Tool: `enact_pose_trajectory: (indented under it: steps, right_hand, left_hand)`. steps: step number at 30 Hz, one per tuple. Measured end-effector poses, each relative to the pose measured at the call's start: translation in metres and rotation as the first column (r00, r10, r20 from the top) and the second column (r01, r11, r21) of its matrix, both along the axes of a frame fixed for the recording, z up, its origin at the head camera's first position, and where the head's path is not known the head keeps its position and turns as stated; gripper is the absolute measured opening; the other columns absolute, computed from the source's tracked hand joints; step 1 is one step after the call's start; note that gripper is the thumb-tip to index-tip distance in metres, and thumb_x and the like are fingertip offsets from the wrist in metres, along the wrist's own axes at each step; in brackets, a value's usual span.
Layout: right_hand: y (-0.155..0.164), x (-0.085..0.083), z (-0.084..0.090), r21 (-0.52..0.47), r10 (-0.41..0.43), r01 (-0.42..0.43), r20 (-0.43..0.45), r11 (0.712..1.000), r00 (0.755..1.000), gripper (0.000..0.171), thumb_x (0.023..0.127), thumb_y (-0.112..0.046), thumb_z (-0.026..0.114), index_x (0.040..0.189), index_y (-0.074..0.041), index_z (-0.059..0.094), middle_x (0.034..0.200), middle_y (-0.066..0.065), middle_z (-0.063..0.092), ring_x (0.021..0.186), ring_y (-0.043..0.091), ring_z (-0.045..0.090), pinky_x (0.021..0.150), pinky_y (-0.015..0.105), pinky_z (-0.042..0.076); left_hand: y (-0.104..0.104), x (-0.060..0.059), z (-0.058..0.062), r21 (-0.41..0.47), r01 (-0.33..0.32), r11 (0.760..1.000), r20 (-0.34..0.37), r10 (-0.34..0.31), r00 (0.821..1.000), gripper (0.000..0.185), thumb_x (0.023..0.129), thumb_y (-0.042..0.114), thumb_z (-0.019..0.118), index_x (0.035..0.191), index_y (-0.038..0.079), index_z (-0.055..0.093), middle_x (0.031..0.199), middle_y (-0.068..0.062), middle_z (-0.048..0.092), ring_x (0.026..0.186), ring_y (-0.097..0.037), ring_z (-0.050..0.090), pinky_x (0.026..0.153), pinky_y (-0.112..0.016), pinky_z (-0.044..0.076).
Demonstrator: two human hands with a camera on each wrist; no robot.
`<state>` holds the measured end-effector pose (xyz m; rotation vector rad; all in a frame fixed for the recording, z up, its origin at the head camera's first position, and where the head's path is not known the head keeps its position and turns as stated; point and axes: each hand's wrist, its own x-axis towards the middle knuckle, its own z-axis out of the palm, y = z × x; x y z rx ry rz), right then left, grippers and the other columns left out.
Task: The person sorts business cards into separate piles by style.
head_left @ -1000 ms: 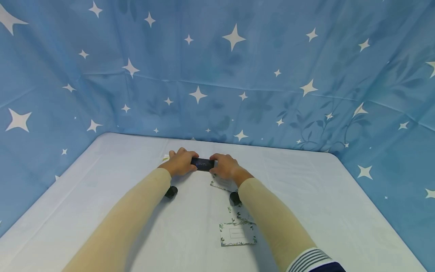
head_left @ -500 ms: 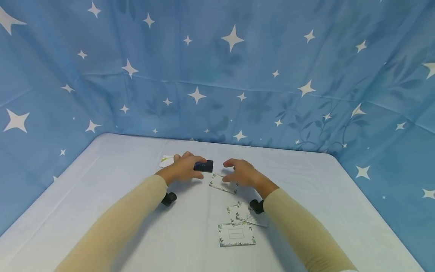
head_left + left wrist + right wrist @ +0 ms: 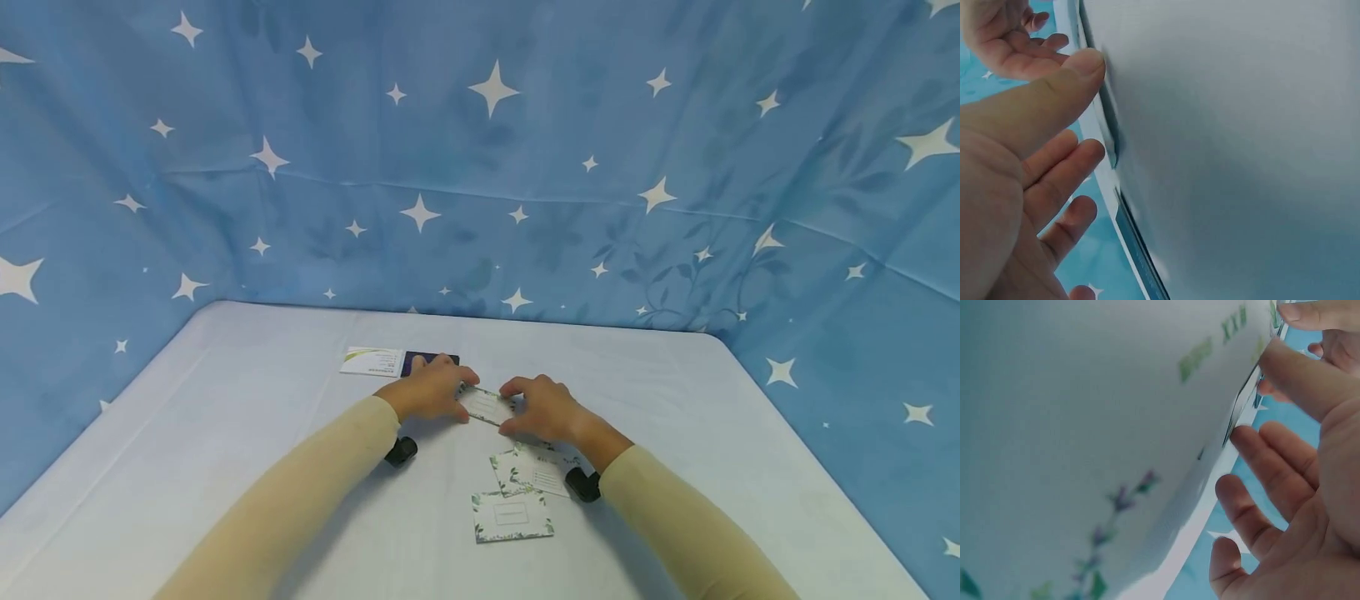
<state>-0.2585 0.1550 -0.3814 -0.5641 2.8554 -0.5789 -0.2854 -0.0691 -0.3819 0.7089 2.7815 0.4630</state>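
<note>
Hands (image 3: pixel 487 402) pinch card (image 3: pixel 487 406), print illegible.

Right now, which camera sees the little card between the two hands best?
The head view: the whole card shows, held between the left hand and right hand. Both wrist views catch only its blurred edge near the thumbs.

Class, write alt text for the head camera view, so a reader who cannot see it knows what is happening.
A person's left hand and right hand meet at a white leaf-bordered card on a pale table, each touching one end. Three similar cards lie nearer the person, a dark card and a white card farther off, before a blue star-printed cloth.
</note>
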Motion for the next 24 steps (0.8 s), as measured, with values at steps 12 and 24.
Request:
enact_pose_trajectory:
  steps: [12, 24]
  right_hand:
    - [0.005, -0.006, -0.002, -0.085, -0.029, 0.034, 0.067, 0.996, 0.997, 0.053, 0.084, -0.025, 0.083, 0.132, -0.013, 0.062, 0.131, 0.005, 0.061, 0.126, 0.029, 0.052, 0.103, 0.047, 0.040]
    - [0.014, -0.032, 0.012, -0.146, -0.017, 0.023, 0.046, 0.989, 0.999, 0.047, 0.089, -0.015, 0.074, 0.133, -0.008, 0.060, 0.132, 0.007, 0.060, 0.124, 0.033, 0.051, 0.099, 0.046, 0.044]
  left_hand:
    - [0.004, -0.003, 0.001, -0.024, 0.003, 1.000, -0.026, -0.004, 1.000, 0.056, 0.087, 0.036, 0.079, 0.138, 0.025, 0.061, 0.127, 0.003, 0.062, 0.130, -0.023, 0.038, 0.096, -0.049, 0.024]
    - [0.005, -0.016, 0.010, 0.057, 0.001, 0.998, -0.106, 0.005, 0.994, 0.045, 0.091, 0.038, 0.075, 0.132, 0.022, 0.065, 0.113, 0.006, 0.059, 0.112, -0.019, 0.040, 0.087, -0.046, 0.020]
